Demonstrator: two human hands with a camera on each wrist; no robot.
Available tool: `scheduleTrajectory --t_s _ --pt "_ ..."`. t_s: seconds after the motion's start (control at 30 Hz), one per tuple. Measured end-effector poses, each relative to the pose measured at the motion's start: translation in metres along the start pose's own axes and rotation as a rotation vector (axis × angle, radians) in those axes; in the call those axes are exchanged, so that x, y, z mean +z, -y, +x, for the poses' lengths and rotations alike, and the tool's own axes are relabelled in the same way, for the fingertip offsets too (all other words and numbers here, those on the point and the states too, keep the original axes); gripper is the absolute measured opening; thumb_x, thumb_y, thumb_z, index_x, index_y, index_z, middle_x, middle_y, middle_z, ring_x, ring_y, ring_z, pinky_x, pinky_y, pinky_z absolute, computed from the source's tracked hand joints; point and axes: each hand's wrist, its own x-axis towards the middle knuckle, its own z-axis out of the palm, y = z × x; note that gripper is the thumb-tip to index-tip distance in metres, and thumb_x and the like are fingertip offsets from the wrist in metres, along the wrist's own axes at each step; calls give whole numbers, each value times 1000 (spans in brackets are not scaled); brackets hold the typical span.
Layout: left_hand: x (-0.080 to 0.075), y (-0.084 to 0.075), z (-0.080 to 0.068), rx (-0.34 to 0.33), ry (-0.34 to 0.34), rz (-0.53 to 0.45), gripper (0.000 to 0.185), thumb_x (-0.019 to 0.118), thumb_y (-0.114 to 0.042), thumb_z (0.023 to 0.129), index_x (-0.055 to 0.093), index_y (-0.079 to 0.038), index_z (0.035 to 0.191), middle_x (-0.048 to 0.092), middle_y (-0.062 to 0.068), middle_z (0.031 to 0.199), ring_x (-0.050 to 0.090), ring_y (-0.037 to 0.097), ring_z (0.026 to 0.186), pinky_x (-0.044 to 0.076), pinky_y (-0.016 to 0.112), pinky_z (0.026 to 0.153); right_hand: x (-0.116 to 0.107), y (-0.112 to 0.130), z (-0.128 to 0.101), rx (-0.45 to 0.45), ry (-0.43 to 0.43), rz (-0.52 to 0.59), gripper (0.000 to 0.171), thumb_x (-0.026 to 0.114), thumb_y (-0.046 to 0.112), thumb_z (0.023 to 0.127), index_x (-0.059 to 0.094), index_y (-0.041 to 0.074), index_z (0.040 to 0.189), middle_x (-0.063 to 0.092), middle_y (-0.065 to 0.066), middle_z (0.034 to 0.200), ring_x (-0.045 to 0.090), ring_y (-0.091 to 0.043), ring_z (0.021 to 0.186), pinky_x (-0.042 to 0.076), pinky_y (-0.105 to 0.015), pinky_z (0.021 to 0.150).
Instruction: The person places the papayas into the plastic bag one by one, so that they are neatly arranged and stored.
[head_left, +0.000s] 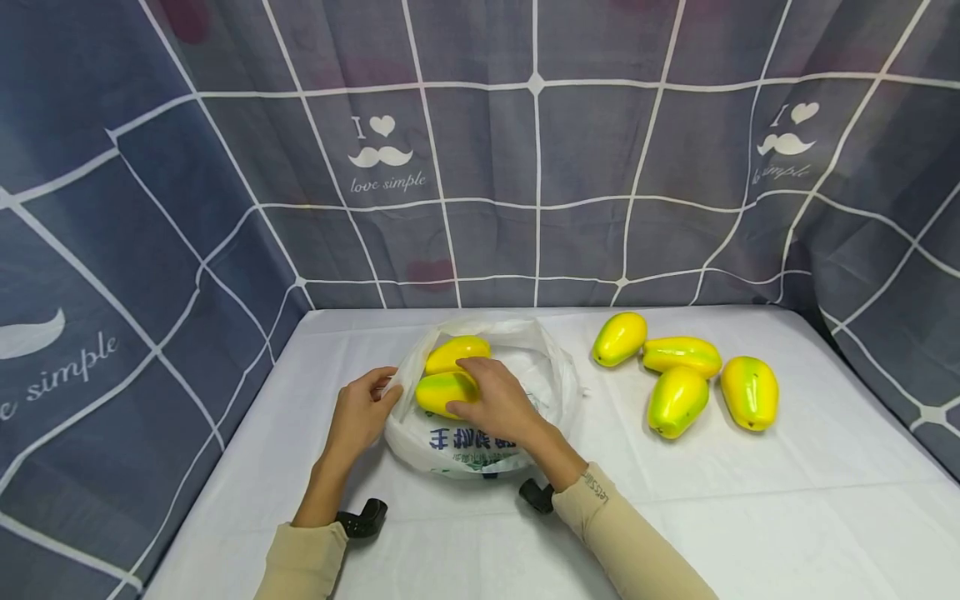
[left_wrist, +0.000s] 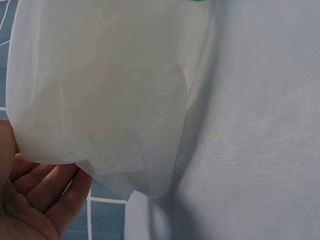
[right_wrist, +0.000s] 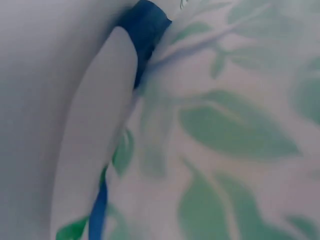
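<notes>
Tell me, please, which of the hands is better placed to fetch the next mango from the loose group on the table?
Probably the right hand. It rests on a mango in the bag, on the side nearer the four loose mangoes. The left hand holds the bag's rim open on the far side.
</notes>
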Motion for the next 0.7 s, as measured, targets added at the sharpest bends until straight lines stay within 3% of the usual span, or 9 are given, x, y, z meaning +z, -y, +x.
scheduleTrajectory --t_s 0.43,0.7 --pt "0 0 -1 3 -4 4 33 66 -14 94 66 1 123 68 19 112 64 32 97 51 45 87 -34 -17 -30 -42 -92 0 55 79 25 85 60 -1 130 61 -13 131 50 -31 126 38 -46 107" --pt "1 0 -1 9 -6 0 33 66 -14 94 66 0 123 69 18 112 64 32 96 51 45 86 -61 -36 -55 -13 -143 -2 51 75 27 89 61 1 131 59 -13 133 50 -31 127 38 -49 106"
